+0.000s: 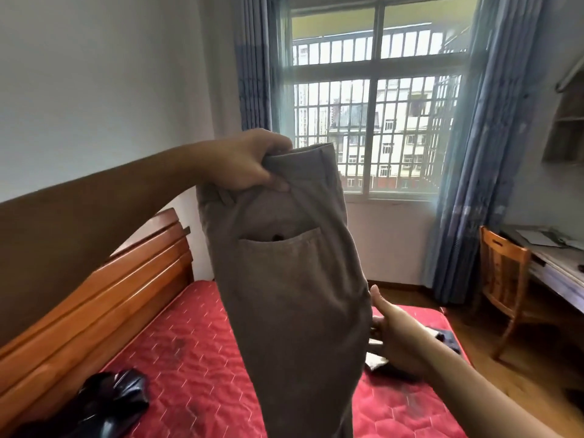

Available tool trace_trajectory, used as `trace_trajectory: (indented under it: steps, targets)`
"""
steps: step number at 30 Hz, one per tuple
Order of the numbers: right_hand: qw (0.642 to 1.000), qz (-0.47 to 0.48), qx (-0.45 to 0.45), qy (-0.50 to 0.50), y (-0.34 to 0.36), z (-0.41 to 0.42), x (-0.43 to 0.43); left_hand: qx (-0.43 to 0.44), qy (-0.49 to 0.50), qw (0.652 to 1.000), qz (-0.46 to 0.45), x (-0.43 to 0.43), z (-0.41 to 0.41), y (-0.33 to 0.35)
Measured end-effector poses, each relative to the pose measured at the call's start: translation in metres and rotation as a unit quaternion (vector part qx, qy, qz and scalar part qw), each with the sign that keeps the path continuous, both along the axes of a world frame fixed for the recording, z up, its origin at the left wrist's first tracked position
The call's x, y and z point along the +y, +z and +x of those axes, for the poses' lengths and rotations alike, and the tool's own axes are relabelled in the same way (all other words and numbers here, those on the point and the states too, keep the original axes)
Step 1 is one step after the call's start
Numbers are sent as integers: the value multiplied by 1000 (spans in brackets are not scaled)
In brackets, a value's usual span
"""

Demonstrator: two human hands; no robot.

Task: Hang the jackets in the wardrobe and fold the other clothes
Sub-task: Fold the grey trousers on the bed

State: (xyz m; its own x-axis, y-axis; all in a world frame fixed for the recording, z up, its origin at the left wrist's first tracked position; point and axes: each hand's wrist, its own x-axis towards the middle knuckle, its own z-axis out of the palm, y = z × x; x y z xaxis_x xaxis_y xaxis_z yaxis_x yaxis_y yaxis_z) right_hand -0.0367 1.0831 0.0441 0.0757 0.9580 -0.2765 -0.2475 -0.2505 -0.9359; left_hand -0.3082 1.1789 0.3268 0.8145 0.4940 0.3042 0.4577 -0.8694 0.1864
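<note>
Daylit room, backlit view.
Light entered through the window [376, 115]; foreground stood dim, edges bowed, detail slightly soft.

Left hand [243, 159] high, right hand [398, 341] low

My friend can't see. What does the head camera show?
The left hand grips the waistband of brown trousers, holding them up over a red bed, while the right hand touches their edge. A black bundle lies on the bed.
</note>
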Motion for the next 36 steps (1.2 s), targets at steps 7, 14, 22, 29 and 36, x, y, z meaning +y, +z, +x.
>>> trace_trajectory:
  steps: [7,14,22,29,36]
  targets:
    - [967,-2,192,165,-8,2,24,-13,67,998,-13,-7,-7,-11]
    - [956,95,247,129,-10,5,51,-48,163,983,-71,1,-61,-37]
    - [987,120,-77,80,0,-9,79,-100,207,970,-83,29,-103,-44]
    - [905,207,-362,90,17,-31,89,-98,147,977,-122,54,-114,-47]
    - [895,323,-301,65,113,-171,90,-14,16,994,-111,76,-121,-57]
